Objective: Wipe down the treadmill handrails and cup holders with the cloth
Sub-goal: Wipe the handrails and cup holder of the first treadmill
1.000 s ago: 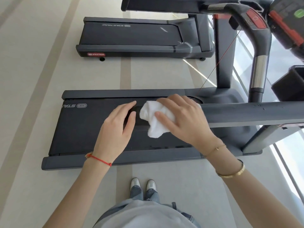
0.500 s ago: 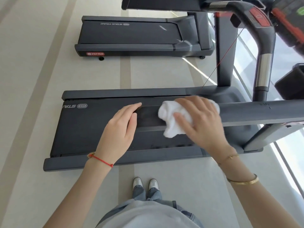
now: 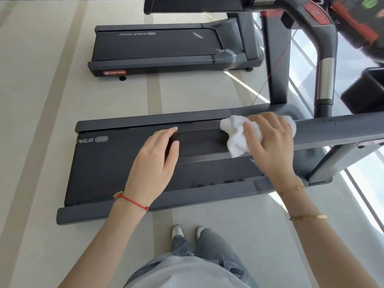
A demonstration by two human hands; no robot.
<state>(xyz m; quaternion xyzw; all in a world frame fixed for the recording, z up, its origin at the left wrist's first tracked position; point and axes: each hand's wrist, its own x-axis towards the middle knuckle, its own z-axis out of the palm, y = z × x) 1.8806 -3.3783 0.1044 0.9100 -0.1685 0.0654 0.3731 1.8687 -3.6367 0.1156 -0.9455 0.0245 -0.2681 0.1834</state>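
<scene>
Two hands worked on the near handrail (image 3: 332, 132) of the treadmill (image 3: 124, 163), well apart from each other. Nearest, the left hand (image 3: 153, 163) rested over the free end of that rail, fingers draped fairly straight across it and gripping nothing. Farther along, toward the console, the right hand (image 3: 270, 142) pressed the white cloth (image 3: 236, 140) flat onto the rail's top, fingers spread over it rather than curled round it; crumpled folds stuck out to the left of the hand and past its fingertips. By my reading the wipe was in an early stretch: the cloth sat only partway along this one rail, with the long grey length toward the console yet to be covered. Beyond, the far handrail (image 3: 324, 65) with its metal sensor band looked untouched, and a dark cup holder (image 3: 365, 90) at the right edge had no cloth near it. A second treadmill (image 3: 166, 46) stood farther off.
</scene>
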